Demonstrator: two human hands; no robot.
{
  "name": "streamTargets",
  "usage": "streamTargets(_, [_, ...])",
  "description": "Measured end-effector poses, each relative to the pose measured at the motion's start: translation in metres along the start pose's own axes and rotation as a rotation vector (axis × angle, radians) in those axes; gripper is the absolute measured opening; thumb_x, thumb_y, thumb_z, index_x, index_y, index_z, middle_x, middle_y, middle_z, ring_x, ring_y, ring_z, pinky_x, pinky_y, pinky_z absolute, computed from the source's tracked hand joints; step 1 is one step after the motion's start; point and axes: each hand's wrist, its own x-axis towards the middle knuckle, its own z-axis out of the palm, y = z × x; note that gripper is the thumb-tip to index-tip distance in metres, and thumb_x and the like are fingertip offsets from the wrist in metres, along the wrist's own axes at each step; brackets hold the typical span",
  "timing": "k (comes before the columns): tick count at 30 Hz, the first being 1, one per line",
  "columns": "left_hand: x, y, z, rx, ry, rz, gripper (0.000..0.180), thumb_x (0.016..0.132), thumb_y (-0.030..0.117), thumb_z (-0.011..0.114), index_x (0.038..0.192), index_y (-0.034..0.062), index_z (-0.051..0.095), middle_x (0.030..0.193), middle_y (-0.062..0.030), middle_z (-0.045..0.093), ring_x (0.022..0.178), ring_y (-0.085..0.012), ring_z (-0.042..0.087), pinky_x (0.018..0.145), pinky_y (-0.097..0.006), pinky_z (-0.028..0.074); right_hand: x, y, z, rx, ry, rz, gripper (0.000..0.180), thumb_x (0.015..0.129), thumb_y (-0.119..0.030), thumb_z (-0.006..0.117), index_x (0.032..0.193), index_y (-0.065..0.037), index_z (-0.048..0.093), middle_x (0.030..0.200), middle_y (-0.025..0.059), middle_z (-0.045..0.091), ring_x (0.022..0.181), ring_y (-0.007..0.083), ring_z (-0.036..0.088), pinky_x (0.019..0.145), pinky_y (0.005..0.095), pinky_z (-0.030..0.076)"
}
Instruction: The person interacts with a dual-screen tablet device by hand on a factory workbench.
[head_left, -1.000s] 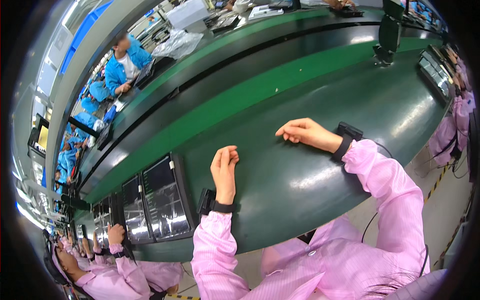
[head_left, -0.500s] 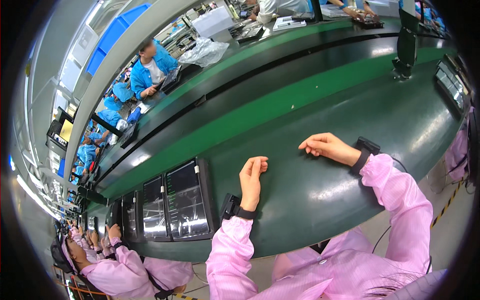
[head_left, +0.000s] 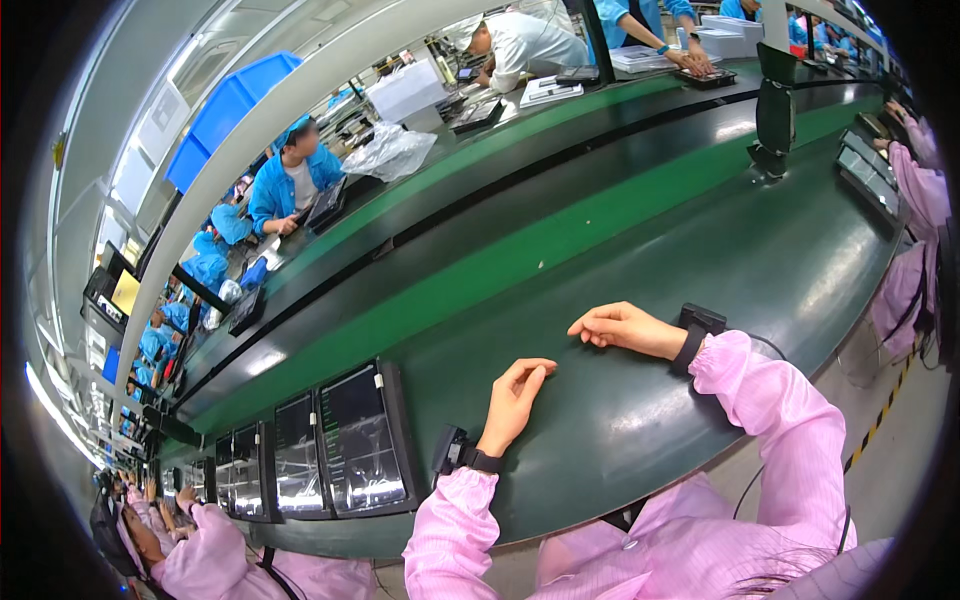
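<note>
My left hand [head_left: 515, 405] is above the green tabletop [head_left: 610, 440], its fingers loosely bent with nothing in them. Across a small gap, my right hand [head_left: 628, 331] hovers with fingers half curled and slightly parted, also holding nothing. Each wrist wears a black band with a small black box on it; a cable trails from the right one. Nearest to my left hand, on its left, lies a black tray holding a dark flat panel [head_left: 360, 440], its lower part shiny and reflective. More such panels [head_left: 298, 455] lie in a row further left.
A raised black strip [head_left: 480, 195] runs along the bench, beyond a bright green band. A dark post [head_left: 773, 115] stands at the far right, near another framed panel [head_left: 868, 170]. Co-workers in pink sit on both sides; others in blue and white work opposite, near crumpled clear plastic [head_left: 388, 150].
The whole view has shifted, with the bench and both hands appearing lower and further left. My left hand's fingers have straightened somewhat and tilt toward my right hand. Neither hand has taken anything.
</note>
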Motion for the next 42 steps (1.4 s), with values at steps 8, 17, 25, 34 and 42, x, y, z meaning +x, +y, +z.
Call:
streamTargets(8, [0.004,-0.004,0.022,0.093,-0.034,0.067,0.017,0.094,0.012,0.057,0.104,0.0019,0.066,0.099,-0.0052,0.064,0.091,-0.0116,0.057,0.083,-0.025,0.045,-0.002,0.0,0.0,0.005,0.008,0.009,0.029,0.099,-0.024,0.053,0.113,-0.002,0.065,0.091,-0.0027,0.059,0.08,0.0032,0.051,0.071,0.017,0.043])
streamTargets(17, [-0.003,0.0,0.015,-0.052,0.197,0.02,0.033,0.101,0.023,0.047,0.086,-0.0009,0.064,0.08,-0.0015,0.064,0.074,-0.008,0.055,0.071,-0.024,0.045,0.0,0.002,-0.001,0.03,-0.002,0.01,0.029,0.099,-0.024,0.053,0.114,-0.003,0.065,0.091,-0.003,0.059,0.081,0.0028,0.052,0.073,0.0162,0.044])
streamTargets(25, [-0.003,-0.004,0.012,-0.108,0.393,0.024,0.037,0.103,0.026,0.042,0.091,-0.0003,0.065,0.079,-0.0023,0.063,0.071,-0.0082,0.053,0.069,-0.024,0.044,0.0,0.001,0.0,0.028,0.006,0.008,0.029,0.1,-0.024,0.052,0.114,-0.002,0.065,0.091,-0.0035,0.059,0.08,0.0029,0.051,0.072,0.017,0.043])
streamTargets(34, [-0.005,0.006,0.015,-0.181,0.411,-0.025,0.041,0.104,0.03,0.037,0.107,-0.0013,0.064,0.077,-0.0014,0.06,0.072,-0.0081,0.053,0.07,-0.023,0.043,-0.001,0.002,-0.001,0.038,-0.001,0.01,0.03,0.1,-0.024,0.051,0.115,-0.002,0.064,0.091,-0.0038,0.059,0.081,0.0029,0.051,0.072,0.0169,0.043])
streamTargets(42, [-0.005,0.001,0.012,-0.211,0.415,-0.032,0.048,0.105,0.033,0.035,0.097,-0.0034,0.066,0.077,-0.0023,0.061,0.072,-0.0087,0.053,0.069,-0.023,0.042,0.0,0.002,-0.001,0.051,0.0,0.018,0.029,0.1,-0.024,0.051,0.115,-0.002,0.064,0.092,-0.0034,0.059,0.081,0.0029,0.052,0.072,0.0167,0.044])
